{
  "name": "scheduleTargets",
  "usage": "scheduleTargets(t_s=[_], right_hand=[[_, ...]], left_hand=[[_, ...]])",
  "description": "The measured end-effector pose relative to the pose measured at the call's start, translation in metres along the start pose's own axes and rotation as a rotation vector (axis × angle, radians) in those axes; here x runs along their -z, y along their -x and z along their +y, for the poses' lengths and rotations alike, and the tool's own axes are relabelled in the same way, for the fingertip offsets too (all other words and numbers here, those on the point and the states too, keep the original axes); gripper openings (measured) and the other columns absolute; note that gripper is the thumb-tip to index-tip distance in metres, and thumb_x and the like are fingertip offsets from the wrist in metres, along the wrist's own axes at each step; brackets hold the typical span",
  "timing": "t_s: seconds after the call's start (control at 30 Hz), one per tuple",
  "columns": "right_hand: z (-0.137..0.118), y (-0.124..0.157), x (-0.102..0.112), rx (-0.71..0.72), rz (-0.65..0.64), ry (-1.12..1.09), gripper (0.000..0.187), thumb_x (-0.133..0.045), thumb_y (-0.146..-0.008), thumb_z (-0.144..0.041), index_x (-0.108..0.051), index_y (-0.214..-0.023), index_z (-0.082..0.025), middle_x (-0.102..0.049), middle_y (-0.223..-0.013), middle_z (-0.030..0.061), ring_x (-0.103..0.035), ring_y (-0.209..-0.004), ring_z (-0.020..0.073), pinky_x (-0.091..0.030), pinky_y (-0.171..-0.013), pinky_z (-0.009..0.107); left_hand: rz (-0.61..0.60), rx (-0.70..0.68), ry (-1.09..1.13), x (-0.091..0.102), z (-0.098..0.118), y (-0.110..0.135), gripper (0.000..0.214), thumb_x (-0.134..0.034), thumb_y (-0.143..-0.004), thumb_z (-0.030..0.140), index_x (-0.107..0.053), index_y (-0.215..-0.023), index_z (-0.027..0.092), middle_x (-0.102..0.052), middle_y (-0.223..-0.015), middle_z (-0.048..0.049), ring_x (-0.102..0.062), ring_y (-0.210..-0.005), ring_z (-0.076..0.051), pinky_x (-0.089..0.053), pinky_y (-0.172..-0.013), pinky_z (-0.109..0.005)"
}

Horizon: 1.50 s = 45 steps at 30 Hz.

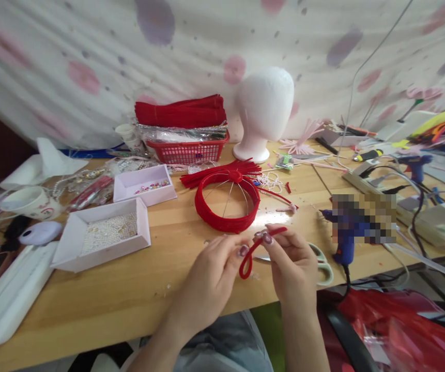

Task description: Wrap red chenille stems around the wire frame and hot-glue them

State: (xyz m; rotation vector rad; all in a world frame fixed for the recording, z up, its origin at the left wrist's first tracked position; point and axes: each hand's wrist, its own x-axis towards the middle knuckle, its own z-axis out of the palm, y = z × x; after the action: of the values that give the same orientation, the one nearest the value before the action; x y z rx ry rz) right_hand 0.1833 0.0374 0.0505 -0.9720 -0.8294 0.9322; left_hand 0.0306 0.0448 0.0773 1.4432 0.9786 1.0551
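Observation:
Both my hands pinch one red pipe cleaner (254, 251) bent into a small loop, just above the near edge of the wooden table (137, 289). My left hand (214, 274) grips the loop's lower left side with closed fingers. My right hand (292, 261) holds the upper end between thumb and fingertips. Beyond them stands a round red frame (226, 204) wrapped in red pipe cleaner, with thin wire spokes and a fan of red ends at its back.
Scissors (323, 266) lie under my right hand and a blue glue gun (344, 243) lies to the right. White trays of beads (104, 235) and gems (144, 184) sit at left. A red basket (187, 150), a white foam head (264, 111) and cables stand behind.

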Motion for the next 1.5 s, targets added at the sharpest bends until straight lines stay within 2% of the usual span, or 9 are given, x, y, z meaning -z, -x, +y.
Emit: scheduleTargets(t_s=[0.1, 0.23, 0.37, 0.43, 0.63, 0.77, 0.93, 1.27, 1.5], right_hand=[[-0.006, 0.005, 0.003, -0.021, -0.117, 0.009, 0.011, -0.079, -0.080, -0.025, -0.076, -0.091, -0.025, -0.076, -0.085, 0.0018, -0.069, -0.066, 0.0132, -0.056, -0.054, 0.020], [-0.008, 0.010, 0.007, -0.016, -0.130, 0.033, 0.010, -0.076, -0.084, -0.027, -0.077, -0.093, -0.027, -0.077, -0.086, 0.0023, -0.073, -0.079, 0.0164, -0.061, -0.068, 0.024], [-0.004, 0.016, 0.003, 0.100, -0.009, 0.084, 0.007, -0.072, -0.088, -0.026, -0.076, -0.093, -0.029, -0.077, -0.087, 0.0004, -0.072, -0.076, 0.0135, -0.060, -0.068, 0.023], [-0.003, 0.018, 0.001, 0.169, -0.007, 0.085, 0.009, -0.070, -0.089, -0.023, -0.076, -0.093, -0.029, -0.076, -0.090, 0.0004, -0.070, -0.076, 0.0128, -0.058, -0.066, 0.022], [-0.012, 0.008, 0.002, 0.222, -0.237, -0.057, 0.010, -0.066, -0.092, -0.024, -0.075, -0.092, -0.028, -0.069, -0.076, 0.0004, -0.066, -0.073, 0.0145, -0.051, -0.057, 0.024], [-0.023, -0.002, 0.002, 0.308, -0.277, -0.087, 0.007, -0.068, -0.091, -0.026, -0.075, -0.090, -0.027, -0.061, -0.063, -0.0015, -0.060, -0.071, 0.0150, -0.052, -0.069, 0.029], [-0.040, -0.008, 0.000, 0.435, -0.303, -0.061, 0.006, -0.069, -0.090, -0.026, -0.075, -0.089, -0.027, -0.058, -0.057, -0.0032, -0.055, -0.069, 0.0150, -0.050, -0.081, 0.033], [-0.064, -0.001, -0.002, 0.605, -0.379, -0.027, 0.009, -0.069, -0.090, -0.021, -0.074, -0.094, -0.026, -0.067, -0.061, -0.0036, -0.057, -0.057, 0.0153, -0.048, -0.071, 0.035], [-0.080, 0.008, -0.003, 0.688, -0.308, -0.002, 0.005, -0.070, -0.088, -0.030, -0.075, -0.087, -0.032, -0.050, -0.041, -0.0073, -0.042, -0.044, 0.0153, -0.038, -0.056, 0.034]], left_hand=[[-0.222, 0.134, 0.169, -0.014, 0.004, -0.003, 0.038, -0.043, -0.101, 0.046, -0.067, -0.095, 0.017, -0.064, -0.071, -0.0025, -0.061, -0.068, -0.017, -0.047, -0.068, -0.027], [-0.290, 0.180, 0.341, -0.022, 0.001, -0.005, 0.038, -0.047, -0.099, 0.050, -0.061, -0.097, 0.015, -0.041, -0.057, 0.0073, -0.036, -0.048, -0.008, -0.033, -0.050, -0.021], [-0.222, 0.131, 0.303, -0.026, -0.003, -0.002, 0.032, -0.049, -0.100, 0.045, -0.060, -0.090, 0.016, -0.043, -0.057, 0.0068, -0.039, -0.053, -0.008, -0.034, -0.054, -0.021], [-0.191, 0.135, 0.284, -0.026, -0.005, -0.001, 0.030, -0.051, -0.099, 0.044, -0.060, -0.089, 0.017, -0.047, -0.058, 0.0058, -0.043, -0.054, -0.008, -0.035, -0.056, -0.021], [-0.287, 0.241, 0.409, -0.024, -0.004, 0.000, 0.035, -0.061, -0.092, 0.051, -0.063, -0.092, 0.016, -0.061, -0.059, 0.0020, -0.031, -0.043, -0.005, -0.021, -0.042, -0.020], [-0.316, 0.255, 0.443, -0.025, -0.002, 0.001, 0.034, -0.065, -0.090, 0.048, -0.066, -0.091, 0.014, -0.069, -0.065, -0.0031, -0.033, -0.042, -0.004, -0.023, -0.040, -0.019], [-0.259, 0.215, 0.334, -0.023, -0.001, 0.003, 0.030, -0.060, -0.093, 0.042, -0.070, -0.092, 0.014, -0.071, -0.069, -0.0045, -0.035, -0.044, -0.005, -0.029, -0.042, -0.018], [-0.122, 0.160, 0.182, -0.020, -0.004, 0.008, 0.025, -0.057, -0.093, 0.035, -0.072, -0.084, 0.017, -0.076, -0.080, -0.0037, -0.039, -0.046, -0.005, -0.033, -0.044, -0.018], [-0.082, 0.105, 0.125, -0.016, -0.005, 0.008, 0.024, -0.057, -0.091, 0.029, -0.076, -0.083, 0.018, -0.076, -0.079, -0.0032, -0.042, -0.047, -0.006, -0.036, -0.046, -0.018]])
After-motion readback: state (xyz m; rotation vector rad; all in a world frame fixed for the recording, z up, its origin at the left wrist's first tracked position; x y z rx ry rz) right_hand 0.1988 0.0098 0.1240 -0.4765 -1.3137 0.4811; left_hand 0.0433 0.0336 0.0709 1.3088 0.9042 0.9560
